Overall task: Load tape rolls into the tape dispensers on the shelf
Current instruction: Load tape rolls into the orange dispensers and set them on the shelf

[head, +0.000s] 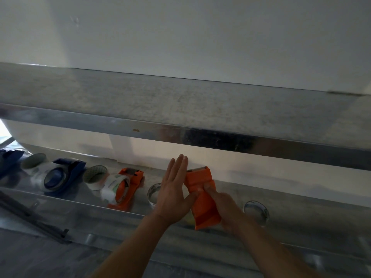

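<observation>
The orange tape dispenser (203, 209) is up in the person's hands, just in front of the lower shelf (301, 205). Its toothed end points up toward the wall. The right hand (219, 199) grips it around the middle, with the fingers curled behind it and the thumb on the front. The left hand (172, 189) is flat, with its fingers straight, close together and pointing up. It lies against the left side of the dispenser, and its thumb touches the orange body. I cannot tell if a roll sits inside this dispenser, because the hands hide that part.

Just left of the left hand, a clear tape roll (153, 194) stands on the shelf, partly hidden by that hand. A second clear roll (257, 211) stands on the shelf to the right of the right arm.

Further left lies a second orange dispenser (132, 184) with a white printed roll (113, 188) in it. A loose white roll (95, 173) sits just beside it. Next comes a blue dispenser (69, 168) with a big white roll (45, 177) in it, and one more loose roll (34, 160) behind that. At the far left edge is something blue, too blurry to name.

Above it all, an upper metal shelf (180, 101) runs across, with a white wall (200, 33) behind it.
</observation>
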A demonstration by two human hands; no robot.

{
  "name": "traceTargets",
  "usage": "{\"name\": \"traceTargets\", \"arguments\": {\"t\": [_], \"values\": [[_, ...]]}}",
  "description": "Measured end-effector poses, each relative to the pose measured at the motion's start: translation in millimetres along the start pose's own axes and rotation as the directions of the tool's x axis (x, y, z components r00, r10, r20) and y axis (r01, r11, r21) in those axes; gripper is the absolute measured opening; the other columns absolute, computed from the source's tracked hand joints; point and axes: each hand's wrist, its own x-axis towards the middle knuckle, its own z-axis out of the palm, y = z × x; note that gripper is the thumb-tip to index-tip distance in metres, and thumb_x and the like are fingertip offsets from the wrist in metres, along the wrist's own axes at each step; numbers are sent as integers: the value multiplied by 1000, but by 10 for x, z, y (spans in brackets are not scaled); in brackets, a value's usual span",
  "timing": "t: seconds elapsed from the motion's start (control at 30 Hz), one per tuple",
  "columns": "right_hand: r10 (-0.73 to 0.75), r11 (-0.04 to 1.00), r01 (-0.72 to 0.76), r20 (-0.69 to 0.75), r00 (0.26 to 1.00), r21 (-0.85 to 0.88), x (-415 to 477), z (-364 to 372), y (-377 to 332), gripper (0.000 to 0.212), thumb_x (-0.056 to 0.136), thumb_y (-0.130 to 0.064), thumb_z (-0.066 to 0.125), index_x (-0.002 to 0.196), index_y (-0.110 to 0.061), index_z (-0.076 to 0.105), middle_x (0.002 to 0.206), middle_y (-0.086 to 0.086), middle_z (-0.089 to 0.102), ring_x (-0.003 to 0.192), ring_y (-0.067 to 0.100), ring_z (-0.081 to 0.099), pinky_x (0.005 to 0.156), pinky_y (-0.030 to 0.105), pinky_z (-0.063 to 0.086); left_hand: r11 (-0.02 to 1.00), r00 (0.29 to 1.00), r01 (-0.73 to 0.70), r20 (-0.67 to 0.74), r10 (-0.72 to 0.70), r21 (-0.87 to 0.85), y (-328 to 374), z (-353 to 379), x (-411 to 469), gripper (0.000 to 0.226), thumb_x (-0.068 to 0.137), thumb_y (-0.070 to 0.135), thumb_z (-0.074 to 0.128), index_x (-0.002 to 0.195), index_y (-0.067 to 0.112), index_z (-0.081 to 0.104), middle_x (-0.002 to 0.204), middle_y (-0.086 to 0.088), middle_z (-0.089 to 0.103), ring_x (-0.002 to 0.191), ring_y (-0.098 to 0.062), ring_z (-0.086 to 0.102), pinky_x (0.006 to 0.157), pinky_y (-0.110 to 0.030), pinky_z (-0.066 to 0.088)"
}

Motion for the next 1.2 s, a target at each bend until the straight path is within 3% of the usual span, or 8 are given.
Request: {"name": "traceTargets", "arguments": {"t": [0.13,0.23,0.33,0.43,0.6,0.8,1.1,1.2], "values": [[-8,1000,8,1,1000,16,-20,-20,-17,55,80,-69,50,113,-27,63,113,3,71,105,24,66,101,49,48,921,960,275,128,-249,-277,1,-13,-36,102,72,83,46,153,38,3,163,7,8,148,-13,11,117,-42,21],[-16,998,17,-19,1000,55,-26,-13,-65,47,87,-64,48,107,-27,68,106,3,74,103,25,68,102,52,47,645,857,514,303,-418,-565,79,-41,-10,81,80,68,56,149,38,25,157,1,30,141,-20,32,112,-47,32],[-13,986,15,-13,1000,168,-40,-7,-105,45,87,-61,50,102,-24,72,102,7,76,101,31,69,97,56,50,483,790,611,448,-419,-627,116,-25,6,41,86,57,55,123,40,56,125,6,61,118,-19,55,98,-46,44],[-6,949,-5,34,999,316,-71,-6,-127,43,91,-56,48,103,-20,70,101,12,75,98,34,69,81,52,56,375,736,674,536,-413,-637,112,16,-12,43,80,48,56,117,29,66,117,-8,68,109,-32,63,91,-49,53],[78,921,-66,-16,997,383,-80,-30,-143,49,92,-57,49,107,-14,67,95,14,69,85,28,64,76,44,55,370,755,641,469,-458,-672,66,43,-6,25,90,7,57,100,20,76,95,-14,69,79,-30,64,68,-39,55],[-184,983,174,-417,890,-62,71,-18,-117,16,96,-37,55,105,-26,61,105,1,68,91,20,65,83,48,58,296,759,612,439,-481,-733,6,45,-51,22,92,5,57,107,9,73,80,-10,67,71,-21,58,58,-32,49],[-413,894,296,-359,837,-337,77,16,-131,47,102,-26,42,72,1,64,69,13,67,69,31,62,73,40,55,326,754,609,400,-521,-723,6,54,-46,18,91,13,63,105,13,74,94,-24,65,76,-28,58,67,-37,51],[-423,877,309,-287,859,-366,30,45,-148,40,97,-28,50,65,-8,61,61,3,64,60,15,57,61,25,46,351,756,604,373,-538,-716,31,46,-32,17,90,11,65,105,12,73,85,-17,62,67,-22,57,64,-35,49]]}}
